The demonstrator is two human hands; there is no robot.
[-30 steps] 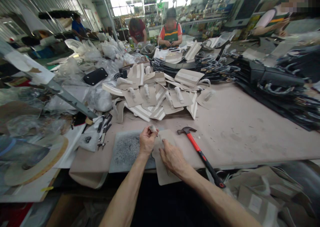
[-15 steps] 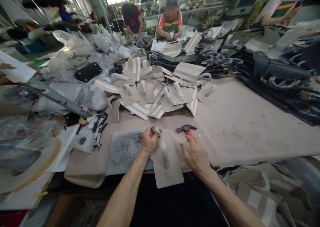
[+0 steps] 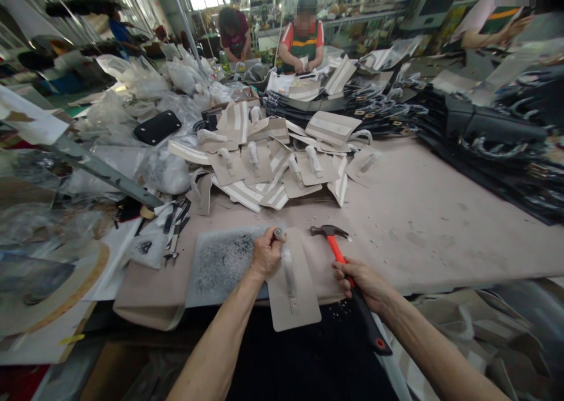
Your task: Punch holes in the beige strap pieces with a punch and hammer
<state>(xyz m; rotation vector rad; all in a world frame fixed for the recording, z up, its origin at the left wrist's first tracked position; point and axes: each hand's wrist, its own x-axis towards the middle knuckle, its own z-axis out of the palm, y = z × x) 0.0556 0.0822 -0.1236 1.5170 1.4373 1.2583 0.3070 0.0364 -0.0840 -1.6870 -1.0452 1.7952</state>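
Note:
My left hand [image 3: 267,254] is closed round a short, round metal punch [image 3: 279,233], whose end points up toward me. The hand is over the top left edge of a beige panel [image 3: 304,289]. A plastic-wrapped strap handle [image 3: 288,271] runs down the panel's middle. The panel overlaps a grey, black-speckled board [image 3: 224,266] and sticks out past the table's front edge. In my right hand [image 3: 363,283] is a claw hammer [image 3: 337,251] with a red and black handle, gripped partway along. Its head is over the table, right of the panel.
Behind my hands several beige panels with wrapped handles [image 3: 264,166] lie piled. Black bag pieces [image 3: 493,130] are stacked at the right. Cutting tools [image 3: 176,227] lie left, beside a slanted metal post [image 3: 106,171]. More panels [image 3: 462,330] fill the space below right. Co-workers [image 3: 304,42] are beyond.
My right hand has shifted right and closed round the hammer's handle, which now shows along its length. The punch in my left hand has turned more upright. The panel has hardly moved.

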